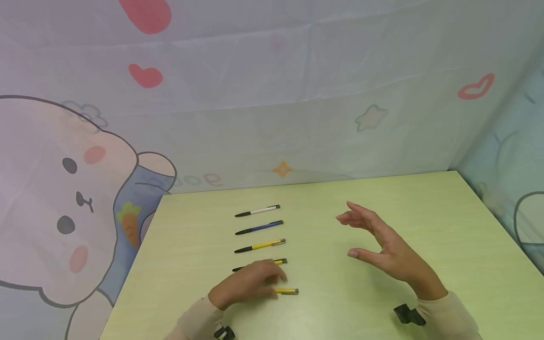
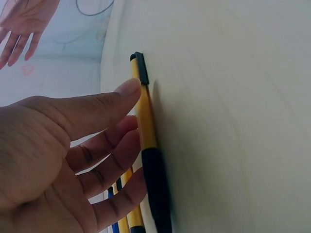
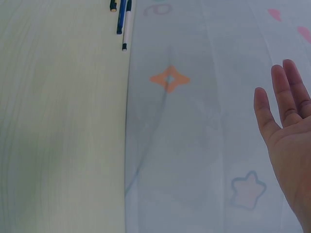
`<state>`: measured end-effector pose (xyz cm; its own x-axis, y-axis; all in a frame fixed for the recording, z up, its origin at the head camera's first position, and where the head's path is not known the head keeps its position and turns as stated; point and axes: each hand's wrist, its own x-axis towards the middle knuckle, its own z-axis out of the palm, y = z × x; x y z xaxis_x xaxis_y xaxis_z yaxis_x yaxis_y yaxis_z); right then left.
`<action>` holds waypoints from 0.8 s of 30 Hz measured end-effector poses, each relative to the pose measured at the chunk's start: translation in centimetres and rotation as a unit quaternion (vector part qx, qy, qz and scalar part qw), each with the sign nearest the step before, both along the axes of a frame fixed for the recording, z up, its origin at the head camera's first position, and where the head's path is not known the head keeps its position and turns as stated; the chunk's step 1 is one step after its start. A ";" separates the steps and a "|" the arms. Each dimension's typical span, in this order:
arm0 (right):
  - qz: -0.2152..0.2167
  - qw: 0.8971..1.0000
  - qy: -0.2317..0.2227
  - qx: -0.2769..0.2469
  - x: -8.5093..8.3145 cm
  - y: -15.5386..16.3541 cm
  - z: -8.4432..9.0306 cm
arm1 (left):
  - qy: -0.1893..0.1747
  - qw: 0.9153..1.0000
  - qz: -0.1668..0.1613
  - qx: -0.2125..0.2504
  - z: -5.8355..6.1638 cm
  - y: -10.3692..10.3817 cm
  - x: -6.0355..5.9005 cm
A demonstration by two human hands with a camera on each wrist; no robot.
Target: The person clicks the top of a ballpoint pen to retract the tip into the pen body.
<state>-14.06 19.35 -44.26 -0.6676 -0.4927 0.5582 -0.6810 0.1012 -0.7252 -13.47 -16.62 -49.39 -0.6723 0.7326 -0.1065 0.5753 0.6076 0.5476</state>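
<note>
My left hand is low over the nearest yellow pen, its fingers loosely bent. In the left wrist view, the thumb tip overlaps that pen close to its black clip, while the other fingers lie on its far side. Under the same hand lies a second yellow pen, partly covered. Farther back are another yellow pen, a blue pen and a white pen, all with black grips. Holding nothing, my right hand hovers above the table's right part, thumb and fingers spread apart.
The pale wooden table ends at a back edge against a printed curtain with hearts, stars and a bear. Another curtain hangs along the right side. Black straps show at both wrists.
</note>
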 end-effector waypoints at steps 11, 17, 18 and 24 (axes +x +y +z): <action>-0.003 1.000 0.008 0.000 0.0 0.2 -0.2 | 0.015 0.999 0.006 -0.029 -0.5 0.7 0.4; -0.005 1.000 0.009 0.000 0.0 0.4 -0.3 | 0.019 0.999 0.006 -0.030 -0.7 0.9 0.4; -0.006 1.000 0.009 0.000 0.0 0.4 -0.3 | 0.021 0.999 0.004 -0.031 -0.7 0.9 0.4; -0.006 1.000 0.013 -0.002 0.2 0.2 0.0 | 0.037 0.999 -0.012 -0.030 -0.6 1.3 0.5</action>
